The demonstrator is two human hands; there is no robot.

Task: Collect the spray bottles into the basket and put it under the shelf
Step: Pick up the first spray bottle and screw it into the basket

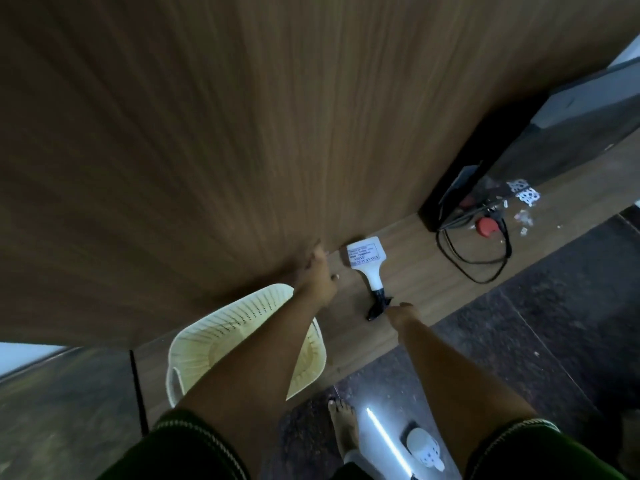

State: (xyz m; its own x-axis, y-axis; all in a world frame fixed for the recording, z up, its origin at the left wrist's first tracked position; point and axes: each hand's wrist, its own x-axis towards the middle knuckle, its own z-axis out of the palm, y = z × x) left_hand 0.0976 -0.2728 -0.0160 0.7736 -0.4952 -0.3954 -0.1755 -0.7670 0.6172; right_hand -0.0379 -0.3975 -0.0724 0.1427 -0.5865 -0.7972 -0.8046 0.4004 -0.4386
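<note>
A white spray bottle (365,259) with a black trigger head lies on its side on the low wooden ledge, its label facing up. My right hand (398,310) reaches down to the trigger end, and its fingers close on the black head. A cream perforated basket (194,344) stands on the ledge to the left, partly hidden behind my left forearm, and nothing shows inside it. Past the basket, my left hand (317,271) is stretched out with fingers apart against the lower edge of the big wooden panel (207,133).
A looped black cable (474,268), a red knob (486,228) and a dark box (460,199) sit on the ledge at the right, with paper scraps beyond. On the dark stone floor are my bare foot (343,427) and a white dotted object (424,446).
</note>
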